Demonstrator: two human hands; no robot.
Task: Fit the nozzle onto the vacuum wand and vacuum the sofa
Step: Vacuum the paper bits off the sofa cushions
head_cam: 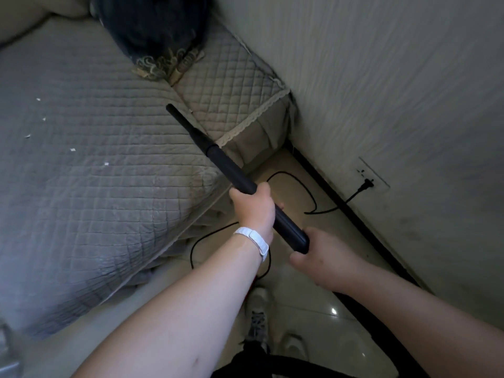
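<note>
black wand (231,170) slants up-left over the sofa (81,173); my left hand (255,207) grips nearer the nozzle (185,121), right hand (324,257) holds its rear.

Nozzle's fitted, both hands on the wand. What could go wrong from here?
1. The power cord loops on the floor beside the shoes; a step could snag it and pull the plug.
2. The nozzle tip sits close to the armrest cover's lace trim, which suction might grab.
3. The white scraps lie well left of the tip and could be missed.
</note>
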